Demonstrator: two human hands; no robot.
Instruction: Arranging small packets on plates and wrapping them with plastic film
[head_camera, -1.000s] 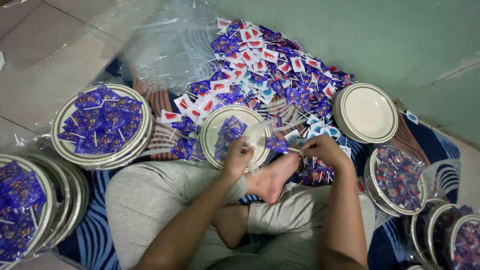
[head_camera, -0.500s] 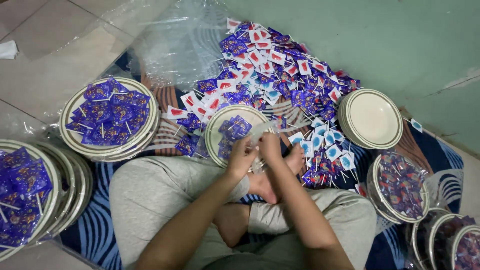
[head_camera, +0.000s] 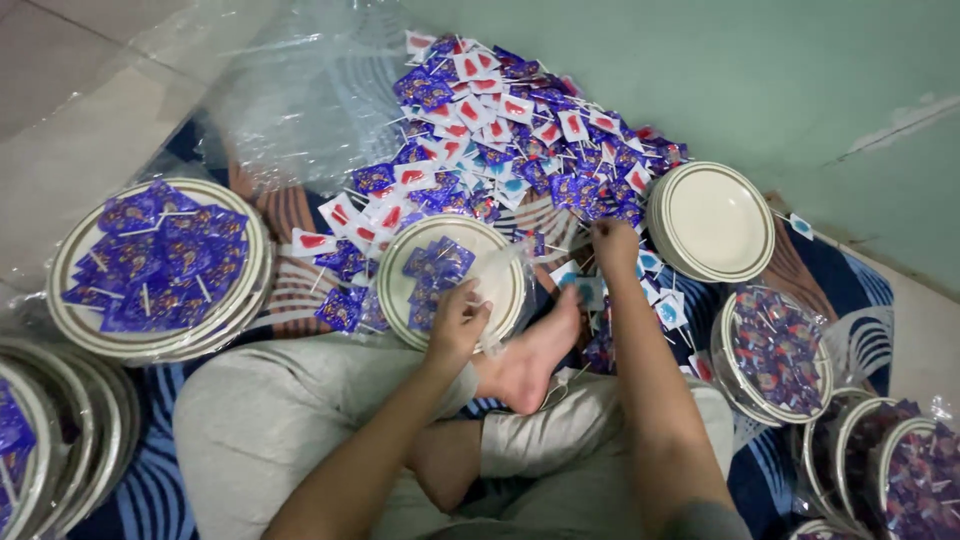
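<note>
left hand (head_camera: 458, 322): closed on the near rim of the centre plate (head_camera: 400, 290), pinching the clear plastic film (head_camera: 510, 285) draped over its right side.
right hand (head_camera: 612, 240): fingers curled into the near edge of the loose pile; looks like it grips a wrapped piece, but too small to be sure.
centre plate: on the mat (head_camera: 880, 340) just ahead of the bare foot (head_camera: 535, 355), holds only a few purple packets (head_camera: 435, 265); mostly bare.
done, left edge of mat: full plate (head_camera: 160, 262) of purple packets on a stack, more stacked plates (head_camera: 60, 440) near the left corner.
done, right edge: filled, film-covered plates (head_camera: 775, 350).
left: empty plate stack (head_camera: 712, 220) at the far right, and a large pile of packets (head_camera: 510, 140) along the far edge.
judgement: roughly midway.
</note>
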